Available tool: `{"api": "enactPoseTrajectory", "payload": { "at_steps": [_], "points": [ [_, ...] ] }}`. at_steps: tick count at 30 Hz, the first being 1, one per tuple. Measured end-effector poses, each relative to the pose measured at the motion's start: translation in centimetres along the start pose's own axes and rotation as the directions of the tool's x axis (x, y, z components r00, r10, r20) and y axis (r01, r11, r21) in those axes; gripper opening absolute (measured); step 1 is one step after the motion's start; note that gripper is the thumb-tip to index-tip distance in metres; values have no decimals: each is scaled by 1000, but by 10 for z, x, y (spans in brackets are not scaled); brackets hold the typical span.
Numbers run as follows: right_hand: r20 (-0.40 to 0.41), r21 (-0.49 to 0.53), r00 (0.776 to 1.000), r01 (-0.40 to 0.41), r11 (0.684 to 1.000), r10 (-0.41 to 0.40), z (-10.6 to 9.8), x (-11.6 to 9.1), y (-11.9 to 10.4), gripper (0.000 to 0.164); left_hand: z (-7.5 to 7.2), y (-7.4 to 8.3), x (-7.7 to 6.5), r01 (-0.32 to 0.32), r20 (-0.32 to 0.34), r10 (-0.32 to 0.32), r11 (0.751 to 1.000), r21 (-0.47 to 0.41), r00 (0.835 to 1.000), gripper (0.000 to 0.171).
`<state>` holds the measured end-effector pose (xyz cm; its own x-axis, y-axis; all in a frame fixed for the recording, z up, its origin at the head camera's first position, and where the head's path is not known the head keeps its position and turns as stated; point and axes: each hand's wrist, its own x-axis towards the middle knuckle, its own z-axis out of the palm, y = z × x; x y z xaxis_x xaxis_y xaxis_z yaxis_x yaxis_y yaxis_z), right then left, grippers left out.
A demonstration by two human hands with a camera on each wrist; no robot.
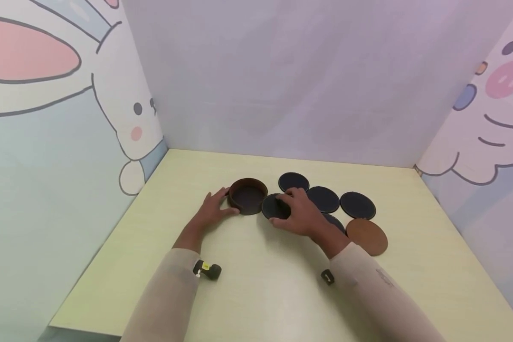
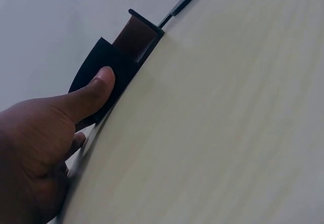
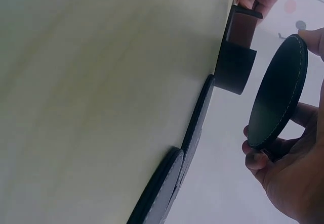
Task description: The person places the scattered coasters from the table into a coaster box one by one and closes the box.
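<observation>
My left hand [image 1: 209, 211] grips the left side of a round coaster holder [image 1: 249, 183], its thumb pressed on the dark outer wall in the left wrist view. This holder [image 3: 235, 66] is dark outside and brown inside, with a cut-out in its wall. My right hand [image 1: 301, 213] holds a round black coaster [image 1: 273, 207] by its edges just right of the holder. In the right wrist view the stitched coaster [image 3: 279, 95] is tilted and raised off the table, between thumb and fingers.
Several black coasters lie flat to the right, including one at the back [image 1: 294, 181] and one farther right [image 1: 358, 205]. Another coaster [image 1: 335, 222] is partly hidden by my right hand. A brown disc [image 1: 367, 236] lies nearest the front right. Walls border the pale table [image 1: 256, 294].
</observation>
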<state>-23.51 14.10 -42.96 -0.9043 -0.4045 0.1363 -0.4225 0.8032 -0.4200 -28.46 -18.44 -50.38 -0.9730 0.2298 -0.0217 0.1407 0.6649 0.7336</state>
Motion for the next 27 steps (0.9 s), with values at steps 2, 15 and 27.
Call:
{"api": "enactPoseTrajectory", "payload": {
  "at_steps": [2, 15, 27],
  "points": [
    [-1, -2, 1000, 2, 1000, -2, 0, 4, 0, 75, 0, 1, 0, 0, 0, 0, 1000, -3, 1000, 90],
    [-17, -22, 999, 31, 999, -32, 17, 40, -11, 75, -1, 1, 1, 12, -2, -12, 1000, 17, 1000, 89],
    [16, -21, 1000, -16, 1000, 16, 28, 72, -29, 74, 0, -1, 1, 17, 7, -17, 1000, 17, 1000, 90]
  ]
}}
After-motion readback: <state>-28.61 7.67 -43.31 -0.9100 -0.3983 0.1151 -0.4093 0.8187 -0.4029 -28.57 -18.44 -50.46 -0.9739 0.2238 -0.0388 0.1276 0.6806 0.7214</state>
